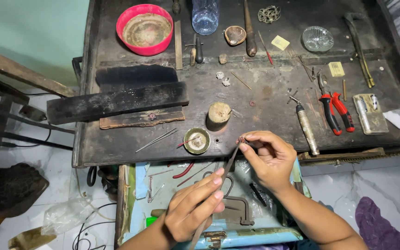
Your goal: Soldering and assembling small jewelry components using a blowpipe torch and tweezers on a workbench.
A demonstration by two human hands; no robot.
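Note:
My left hand point(195, 208) grips long metal tweezers point(225, 173) that slant up to the right. Their tips meet a tiny reddish ornament point(241, 139), which my right hand point(267, 157) pinches between thumb and fingertips at the front edge of the dark workbench point(274, 97). Just left of the hands on the bench sit a small brass dish point(196, 140) and a short wooden stump point(218, 115).
Red-handled pliers point(335, 111), a metal-handled tool point(306, 127), a charred black block point(116, 99), a red bowl point(144, 28), a plastic bottle point(205, 15) and a glass dish point(317, 38) lie on the bench. Below the hands an open blue drawer point(237, 234) holds small tools.

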